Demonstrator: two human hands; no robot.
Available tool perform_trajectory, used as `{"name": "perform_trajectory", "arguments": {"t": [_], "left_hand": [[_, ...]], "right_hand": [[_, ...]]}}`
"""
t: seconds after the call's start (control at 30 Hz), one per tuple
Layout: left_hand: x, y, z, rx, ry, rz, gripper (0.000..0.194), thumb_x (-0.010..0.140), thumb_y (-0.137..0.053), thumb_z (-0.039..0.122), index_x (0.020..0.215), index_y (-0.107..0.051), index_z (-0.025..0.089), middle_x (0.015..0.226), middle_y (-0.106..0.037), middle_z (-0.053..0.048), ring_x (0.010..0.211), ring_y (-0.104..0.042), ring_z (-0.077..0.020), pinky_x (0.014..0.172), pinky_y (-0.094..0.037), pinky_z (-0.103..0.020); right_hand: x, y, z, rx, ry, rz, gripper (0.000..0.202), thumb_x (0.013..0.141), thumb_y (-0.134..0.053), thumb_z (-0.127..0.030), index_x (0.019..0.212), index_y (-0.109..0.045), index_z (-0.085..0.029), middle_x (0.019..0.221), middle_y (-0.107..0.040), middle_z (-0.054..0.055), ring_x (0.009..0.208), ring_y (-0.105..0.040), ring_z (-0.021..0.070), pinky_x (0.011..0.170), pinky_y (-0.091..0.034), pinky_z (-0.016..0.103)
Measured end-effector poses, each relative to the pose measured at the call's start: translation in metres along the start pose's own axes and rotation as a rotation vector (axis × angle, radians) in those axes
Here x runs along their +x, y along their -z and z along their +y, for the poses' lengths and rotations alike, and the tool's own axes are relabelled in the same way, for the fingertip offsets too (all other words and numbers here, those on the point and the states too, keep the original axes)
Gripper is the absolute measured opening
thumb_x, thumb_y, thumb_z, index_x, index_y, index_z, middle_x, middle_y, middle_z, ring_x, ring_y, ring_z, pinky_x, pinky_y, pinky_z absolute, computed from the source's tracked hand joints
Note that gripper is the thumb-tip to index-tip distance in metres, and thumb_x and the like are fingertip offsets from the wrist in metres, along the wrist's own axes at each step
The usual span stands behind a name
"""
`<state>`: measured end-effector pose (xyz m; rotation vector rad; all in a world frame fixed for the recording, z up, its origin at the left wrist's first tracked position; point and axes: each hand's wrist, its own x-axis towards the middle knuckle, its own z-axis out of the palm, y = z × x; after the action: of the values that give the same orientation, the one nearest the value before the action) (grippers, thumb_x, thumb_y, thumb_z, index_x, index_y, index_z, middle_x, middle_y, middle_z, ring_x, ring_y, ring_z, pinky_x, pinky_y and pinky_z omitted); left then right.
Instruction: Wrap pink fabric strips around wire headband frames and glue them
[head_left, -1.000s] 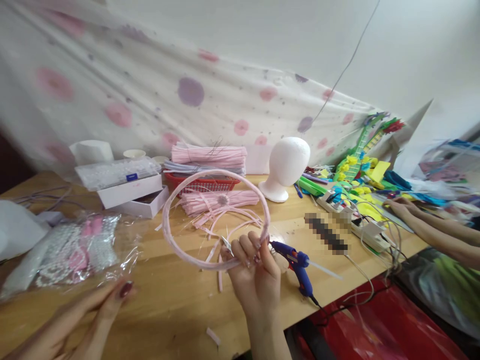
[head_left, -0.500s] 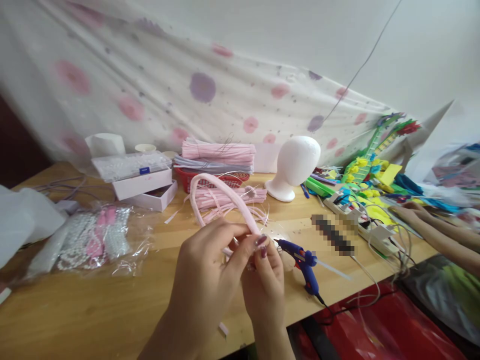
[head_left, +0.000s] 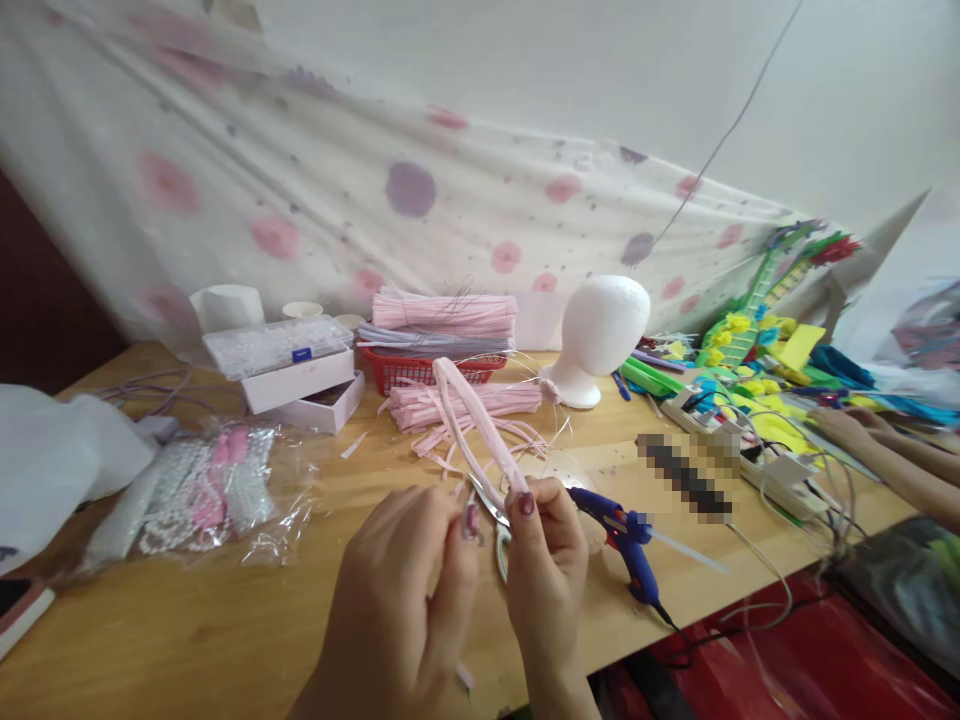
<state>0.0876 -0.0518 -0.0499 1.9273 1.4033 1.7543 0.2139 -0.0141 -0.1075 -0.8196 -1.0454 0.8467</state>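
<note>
A pale pink wrapped headband rises as a narrow loop in front of the pink strips. My right hand pinches its right end between thumb and fingers. My left hand is closed, its thumb pressed to the fingers, just left of the band; what it holds, if anything, is too small to make out. Silver scissors lie on the table behind and between my hands. A blue glue gun with a clear glue stick rests just right of my right hand.
Pink strips and a red basket lie behind; a white foam head stands right of them. Bagged beads and boxes are left. Power strips, cables and another person's hands are right.
My left hand has come away from my right hand and the band's end, moving left. The band's loop looks narrower and more upright, and the scissors now show between the hands.
</note>
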Motion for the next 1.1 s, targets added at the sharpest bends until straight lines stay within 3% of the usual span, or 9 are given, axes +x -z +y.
{"name": "perform_trajectory", "arguments": {"t": [0.17,0.27,0.43,0.53,0.63,0.77,0.93,1.03,1.1], "left_hand": [[-0.011,0.04,-0.036,0.156,0.066,-0.005,0.039,0.096,-0.053,0.031,0.057,-0.055,0.024,0.047,-0.054,0.004,0.04,-0.047,-0.0126,0.049,-0.037,-0.026],[-0.016,0.069,-0.069,0.32,0.091,0.054,0.036,0.094,-0.058,0.042,0.062,-0.067,0.029,0.053,-0.066,0.005,0.045,-0.056,-0.0159,0.048,-0.042,-0.026],[-0.028,0.089,-0.102,0.511,0.16,0.196,0.026,0.088,-0.067,0.048,0.104,-0.078,0.031,0.114,-0.079,-0.003,0.099,-0.073,-0.0289,0.09,-0.054,-0.039],[-0.032,0.087,-0.103,0.546,0.248,0.249,0.041,0.087,-0.068,0.047,0.123,-0.072,0.029,0.118,-0.078,-0.007,0.1,-0.073,-0.0305,0.089,-0.053,-0.042],[-0.032,0.082,-0.099,0.481,0.179,0.226,0.016,0.086,-0.071,0.04,0.094,-0.078,0.029,0.095,-0.081,-0.003,0.087,-0.073,-0.0271,0.089,-0.052,-0.041],[-0.03,0.072,-0.092,0.354,0.127,0.224,0.01,0.08,-0.077,0.034,0.073,-0.074,0.026,0.098,-0.08,-0.004,0.095,-0.073,-0.027,0.101,-0.049,-0.042],[-0.028,0.05,-0.083,-0.174,0.588,0.394,0.016,0.063,-0.091,0.03,0.066,-0.076,0.024,0.074,-0.081,-0.001,0.078,-0.077,-0.0214,0.082,-0.06,-0.032],[-0.025,0.035,-0.078,-0.761,0.752,0.372,0.029,0.05,-0.1,0.034,0.063,-0.077,0.023,0.066,-0.079,0.001,0.069,-0.076,-0.0135,0.1,-0.054,-0.026],[-0.022,0.027,-0.073,-0.867,0.786,0.367,0.034,0.047,-0.1,0.043,0.062,-0.077,0.024,0.061,-0.077,0.003,0.059,-0.074,-0.0104,0.104,-0.054,-0.028]], "right_hand": [[0.007,0.004,0.004,-0.13,0.026,-0.019,0.033,0.092,-0.068,-0.047,0.074,-0.06,-0.02,0.066,-0.052,-0.004,0.06,-0.048,0.0114,0.057,-0.041,0.022],[0.011,0.007,0.005,-0.179,0.025,-0.07,0.034,0.091,-0.069,-0.049,0.074,-0.062,-0.02,0.065,-0.053,-0.003,0.06,-0.049,0.0121,0.057,-0.041,0.023],[0.016,0.01,0.006,-0.226,0.051,-0.123,0.03,0.09,-0.072,-0.045,0.074,-0.064,-0.02,0.066,-0.057,-0.002,0.063,-0.052,0.0142,0.06,-0.041,0.027],[0.018,0.009,0.005,-0.348,0.144,-0.173,0.03,0.091,-0.07,-0.044,0.073,-0.064,-0.021,0.065,-0.059,0.0,0.063,-0.052,0.016,0.061,-0.041,0.029],[0.018,0.006,0.002,-0.406,0.201,-0.2,0.03,0.094,-0.067,-0.042,0.071,-0.063,-0.021,0.063,-0.058,-0.001,0.062,-0.052,0.0159,0.06,-0.04,0.029],[0.019,0.002,-0.001,-0.408,0.225,-0.238,0.029,0.096,-0.065,-0.037,0.072,-0.062,-0.021,0.063,-0.059,-0.002,0.06,-0.054,0.014,0.059,-0.041,0.027],[0.019,0.002,0.002,-0.382,0.241,-0.307,0.021,0.096,-0.066,-0.029,0.076,-0.062,-0.023,0.067,-0.061,-0.004,0.062,-0.057,0.0117,0.06,-0.042,0.025],[0.017,0.002,0.005,-0.371,0.245,-0.34,0.017,0.095,-0.066,-0.024,0.079,-0.063,-0.024,0.069,-0.062,-0.005,0.064,-0.057,0.0116,0.062,-0.042,0.025],[0.015,0.003,0.006,-0.368,0.239,-0.356,0.016,0.096,-0.066,-0.023,0.08,-0.063,-0.024,0.07,-0.062,-0.004,0.065,-0.057,0.0119,0.063,-0.042,0.025]]}}
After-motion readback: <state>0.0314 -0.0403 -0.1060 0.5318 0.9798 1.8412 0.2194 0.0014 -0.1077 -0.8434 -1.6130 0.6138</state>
